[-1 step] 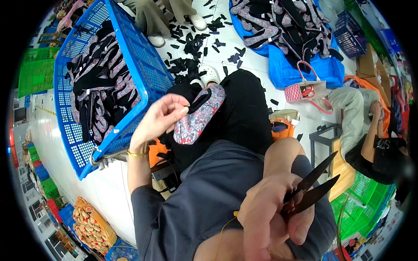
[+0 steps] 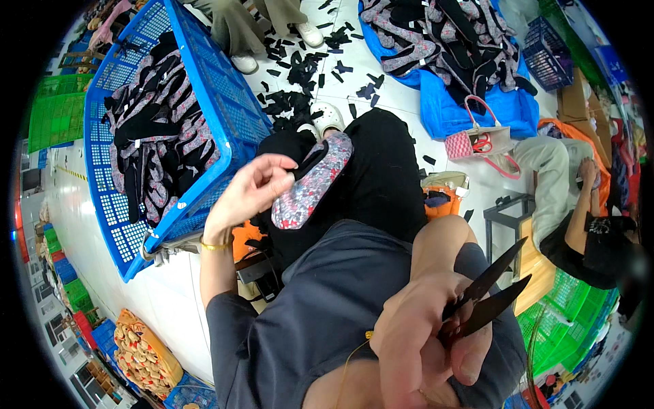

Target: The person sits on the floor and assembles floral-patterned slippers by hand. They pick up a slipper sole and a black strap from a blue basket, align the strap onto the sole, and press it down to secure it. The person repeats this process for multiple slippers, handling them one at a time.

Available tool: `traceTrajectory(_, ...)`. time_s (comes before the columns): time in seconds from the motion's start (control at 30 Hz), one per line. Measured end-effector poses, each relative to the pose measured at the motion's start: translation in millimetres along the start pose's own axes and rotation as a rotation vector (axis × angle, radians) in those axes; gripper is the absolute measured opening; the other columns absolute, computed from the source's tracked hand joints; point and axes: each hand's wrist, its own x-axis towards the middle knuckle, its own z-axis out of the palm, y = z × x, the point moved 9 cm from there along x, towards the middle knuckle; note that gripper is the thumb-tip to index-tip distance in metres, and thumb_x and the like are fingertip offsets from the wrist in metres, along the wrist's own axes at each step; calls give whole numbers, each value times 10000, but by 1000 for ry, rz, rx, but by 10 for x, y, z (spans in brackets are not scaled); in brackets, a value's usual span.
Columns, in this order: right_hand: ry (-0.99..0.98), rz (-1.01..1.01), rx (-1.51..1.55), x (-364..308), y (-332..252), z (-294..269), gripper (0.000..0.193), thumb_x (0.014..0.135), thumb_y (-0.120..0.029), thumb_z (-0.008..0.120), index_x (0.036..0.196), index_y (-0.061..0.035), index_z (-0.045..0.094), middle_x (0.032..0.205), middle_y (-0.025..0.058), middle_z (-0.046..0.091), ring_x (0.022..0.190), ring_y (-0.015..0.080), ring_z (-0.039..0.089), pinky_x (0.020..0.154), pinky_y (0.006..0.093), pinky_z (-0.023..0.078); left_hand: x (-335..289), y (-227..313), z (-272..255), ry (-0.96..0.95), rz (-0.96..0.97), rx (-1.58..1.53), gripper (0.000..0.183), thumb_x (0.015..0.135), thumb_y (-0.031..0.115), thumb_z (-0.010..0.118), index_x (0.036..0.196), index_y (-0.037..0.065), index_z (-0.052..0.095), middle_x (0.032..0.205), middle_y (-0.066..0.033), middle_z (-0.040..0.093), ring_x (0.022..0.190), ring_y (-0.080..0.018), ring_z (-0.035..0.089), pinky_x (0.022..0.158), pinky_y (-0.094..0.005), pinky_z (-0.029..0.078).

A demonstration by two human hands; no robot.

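Note:
A floral-print slipper (image 2: 319, 180) with a dark opening lies on my black-trousered lap. My left hand (image 2: 255, 187), a gold bracelet at its wrist, hovers by the slipper's left side. Its thumb and index finger stand slightly apart, and I see nothing between them. In my right hand (image 2: 422, 327), raised close in front of my chest at the lower right, is a pair of scissors (image 2: 487, 290). The dark blades are spread and point up to the right. My fingers hide the scissors' handles.
A blue crate (image 2: 228, 146) of similar floral and black pieces stands left. Black scraps (image 2: 300, 71) litter the floor ahead. More pieces lie on a blue sheet (image 2: 443, 112) at the far right, near a pink-and-white bag (image 2: 470, 143). Another person sits right; someone's legs show far ahead.
My left thumb and index finger have parted from a pinch beside the slipper. The right hand and scissors have hardly moved.

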Motion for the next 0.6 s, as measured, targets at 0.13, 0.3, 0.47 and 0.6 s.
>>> traceTrajectory(0.13,20,-361,-145,-139,-139,-168,467,830,-74,603,1143,208,403,943,256,588,794,269,611,631,356,483,-169,-194,-165,208,186,551,353,816,192,774,1074,11,616,927,1,628,725,-51,531,636,-203,432)
traceTrajectory(0.3,445,-374,-623,-495,-884,-554,307,846,-209,645,977,40,523,679,96,558,521,171,502,447,274,364,-165,-699,-319,316,267,-430,292,922,183,647,1146,11,576,1042,-70,648,869,-94,627,766,-236,518)
traceTrajectory(0.47,1076,-570,-1183,-1264,-1516,-1323,170,973,-185,555,887,-40,534,619,-19,473,450,41,345,413,188,257,213,-355,339,-281,501,-1412,413,1017,287,432,1312,6,500,1321,-163,548,1146,-288,588,988,-430,481)
traceTrajectory(0.6,1272,-505,-1395,-1551,-1410,-1508,236,996,-220,519,1062,-2,583,805,64,629,467,39,458,415,176,306,618,-737,525,-186,406,-1545,414,996,242,455,1329,0,497,1313,-160,558,1175,-292,571,1020,-419,457)
